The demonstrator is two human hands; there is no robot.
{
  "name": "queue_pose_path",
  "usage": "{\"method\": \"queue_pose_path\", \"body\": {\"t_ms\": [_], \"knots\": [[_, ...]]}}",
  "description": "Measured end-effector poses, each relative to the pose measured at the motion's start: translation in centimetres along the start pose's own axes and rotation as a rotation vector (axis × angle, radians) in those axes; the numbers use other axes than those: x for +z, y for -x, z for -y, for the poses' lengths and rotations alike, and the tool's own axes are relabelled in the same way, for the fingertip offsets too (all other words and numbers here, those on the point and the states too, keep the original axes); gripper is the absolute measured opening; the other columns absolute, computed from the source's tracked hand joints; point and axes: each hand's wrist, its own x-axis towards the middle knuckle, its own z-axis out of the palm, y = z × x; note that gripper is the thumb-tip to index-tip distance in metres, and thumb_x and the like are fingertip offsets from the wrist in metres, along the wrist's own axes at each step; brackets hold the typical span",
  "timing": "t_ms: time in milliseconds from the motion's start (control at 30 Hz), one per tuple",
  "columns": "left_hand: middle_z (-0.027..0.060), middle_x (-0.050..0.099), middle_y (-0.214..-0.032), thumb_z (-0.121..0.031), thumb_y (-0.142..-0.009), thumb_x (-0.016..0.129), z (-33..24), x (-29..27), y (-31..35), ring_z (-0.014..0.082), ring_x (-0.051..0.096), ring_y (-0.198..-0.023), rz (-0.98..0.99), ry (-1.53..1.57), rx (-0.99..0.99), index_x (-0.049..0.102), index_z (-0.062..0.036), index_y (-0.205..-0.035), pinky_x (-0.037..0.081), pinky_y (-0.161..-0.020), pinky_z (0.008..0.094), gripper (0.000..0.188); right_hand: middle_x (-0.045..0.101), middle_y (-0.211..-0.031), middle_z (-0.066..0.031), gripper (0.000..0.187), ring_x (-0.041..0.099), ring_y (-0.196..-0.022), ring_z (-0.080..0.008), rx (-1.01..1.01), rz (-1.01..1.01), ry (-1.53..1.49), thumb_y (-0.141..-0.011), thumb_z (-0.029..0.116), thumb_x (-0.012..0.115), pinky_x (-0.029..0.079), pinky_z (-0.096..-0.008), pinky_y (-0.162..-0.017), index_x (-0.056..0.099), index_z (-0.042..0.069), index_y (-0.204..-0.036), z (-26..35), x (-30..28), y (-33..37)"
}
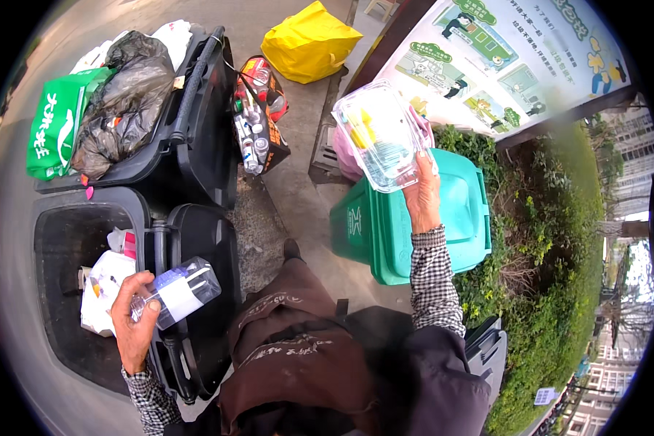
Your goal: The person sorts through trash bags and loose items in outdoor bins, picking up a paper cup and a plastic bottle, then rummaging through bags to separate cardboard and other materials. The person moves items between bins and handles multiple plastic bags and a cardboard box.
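Note:
My left hand [134,327] is closed round the narrow end of a clear plastic bottle [189,291] with a whitish label. The bottle lies tilted above the edge of an open black wheelie bin [51,251]. Inside that bin a white plastic bag [98,287] and some scraps show. In my right hand [424,200] is a clear plastic food container [382,138], gripped by its near corner. Through its wall a yellow patch can be seen; what causes it I cannot tell. The container hangs over the far edge of a lidded green bin [454,211].
Another black bin [207,156] at the far left is heaped with a dark rubbish bag [127,94] and a green bag [62,123]. A bag of cans and bottles [258,131] and a yellow bag [305,43] stand ahead. A signboard [516,62] and hedge [552,240] flank the right.

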Motion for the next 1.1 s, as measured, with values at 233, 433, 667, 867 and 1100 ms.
{"method": "queue_pose_path", "body": {"t_ms": [233,433,667,867,1100], "knots": [[0.0108,0.066,-0.116,-0.023,-0.085,0.071,-0.4,6.1,-5.5,0.0204,0.060,-0.103,0.087,0.045,-0.091,0.064,0.0019,-0.121,0.045,-0.096,0.0344,0.045,0.064,-0.118,-0.0113,0.050,0.064,-0.102,-0.0265,0.002,-0.480,0.163,-0.090,0.030,0.078,0.056,-0.0442,-0.085,0.056,0.009,-0.130,3.5,-16.9,-0.1],[0.0108,0.066,-0.115,-0.013,-0.084,0.069,-0.9,11.2,-9.5,0.0187,0.060,-0.098,0.193,0.075,-0.059,0.064,0.0013,-0.120,0.047,-0.089,0.0319,0.039,0.061,-0.114,-0.0140,0.052,0.062,-0.097,-0.0275,0.249,-0.639,0.368,-0.089,0.035,0.077,0.055,-0.0415,-0.083,0.056,0.009,-0.130,4.8,-24.1,1.0],[0.0152,0.068,-0.113,-0.014,-0.087,0.071,-2.6,15.0,-11.7,0.0250,0.066,-0.102,0.213,0.046,-0.054,0.065,0.0033,-0.121,0.051,-0.091,0.0345,0.038,0.059,-0.127,-0.0191,0.055,0.061,-0.111,-0.0326,0.289,-0.502,0.330,-0.096,0.032,0.070,0.055,-0.0472,-0.092,0.053,0.000,-0.137,7.5,-27.7,1.8],[0.0078,0.068,-0.114,-0.035,-0.100,0.065,1.0,16.7,-11.2,0.0146,0.063,-0.104,-0.130,0.425,-0.337,0.064,0.0005,-0.128,0.050,-0.092,0.0305,0.045,0.047,-0.142,-0.0171,0.073,0.054,-0.121,-0.0326,0.138,-0.542,0.773,-0.098,0.037,0.068,0.049,-0.0442,-0.099,0.036,0.004,-0.154,11.1,-28.3,4.0],[-0.0013,0.064,-0.099,-0.035,-0.101,0.066,5.1,17.9,-9.0,0.0060,0.056,-0.087,-0.360,0.738,-0.430,0.069,-0.0035,-0.117,0.046,-0.072,0.0226,0.036,0.063,-0.114,-0.0110,0.047,0.060,-0.105,-0.0212,-0.442,-0.641,1.042,-0.103,0.040,0.060,0.051,-0.0368,-0.092,0.059,0.000,-0.128,12.1,-12.7,3.1]]}}
